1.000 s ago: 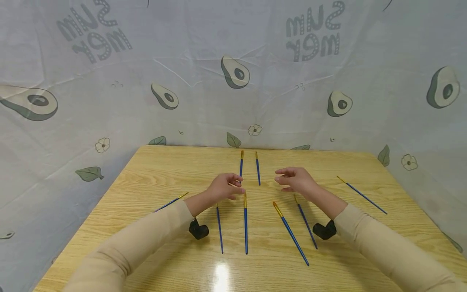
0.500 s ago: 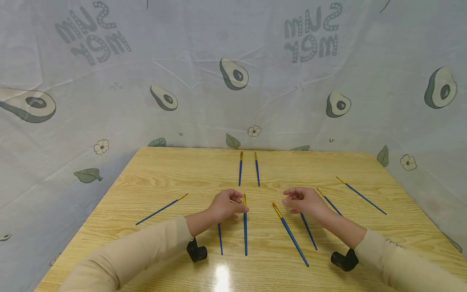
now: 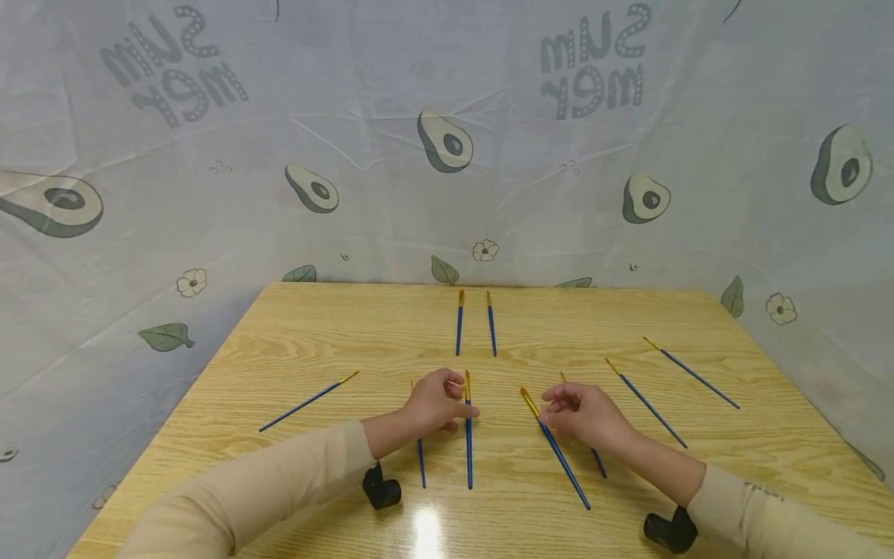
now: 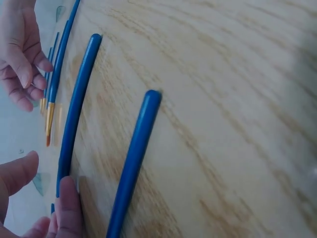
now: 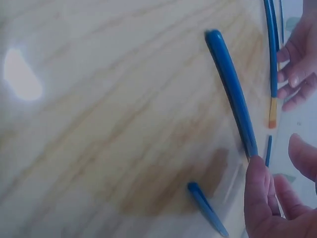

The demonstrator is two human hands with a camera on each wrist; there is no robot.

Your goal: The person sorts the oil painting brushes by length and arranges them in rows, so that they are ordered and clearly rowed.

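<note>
My left hand [image 3: 433, 404] reaches over a blue-handled paintbrush [image 3: 469, 454] lying upright in the head view; its thumb crosses the upper handle. A thinner paintbrush [image 3: 422, 466] is partly hidden beneath that hand. In the left wrist view, thumb and fingers [image 4: 69, 208] are spread, with one finger right at a blue handle [image 4: 79, 109]. My right hand [image 3: 587, 415] is at the upper part of a thick slanted paintbrush [image 3: 567, 470], its fingers loosely bent and apart from the thumb in the right wrist view. Another paintbrush [image 3: 599, 463] runs partly hidden under it.
Two paintbrushes, one on the left [image 3: 459, 326] and one on the right [image 3: 492, 326], lie at the table's back. One paintbrush [image 3: 307, 402] slants at left; two more [image 3: 646, 404] slant at right. A printed curtain [image 3: 391, 233] hangs behind the wooden table [image 3: 335, 318].
Both hands have come back toward the person from near the far brushes. A paintbrush right of the right hand, hidden at first, is now fully visible. The right hand has reached the thick brush.
</note>
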